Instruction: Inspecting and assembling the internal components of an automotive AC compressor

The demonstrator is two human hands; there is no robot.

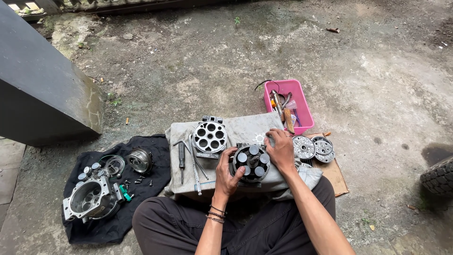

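Note:
I sit on the ground with a round metal cylinder block (251,163) holding several pistons, resting on a grey cloth (245,128) in front of my legs. My left hand (227,174) grips its left side. My right hand (280,150) grips its upper right edge. A second cylinder block (210,137) with round bores stands just to the left on the same cloth. A screwdriver (181,159) and a long metal tool (195,166) lie beside it.
A black cloth (144,189) at left carries a metal housing (89,200), a round part (139,160) and small bolts. Round valve plates (313,148) lie on cardboard at right. A pink tray (289,105) holds tools. A tyre (439,177) and a dark slab (37,89) flank the area.

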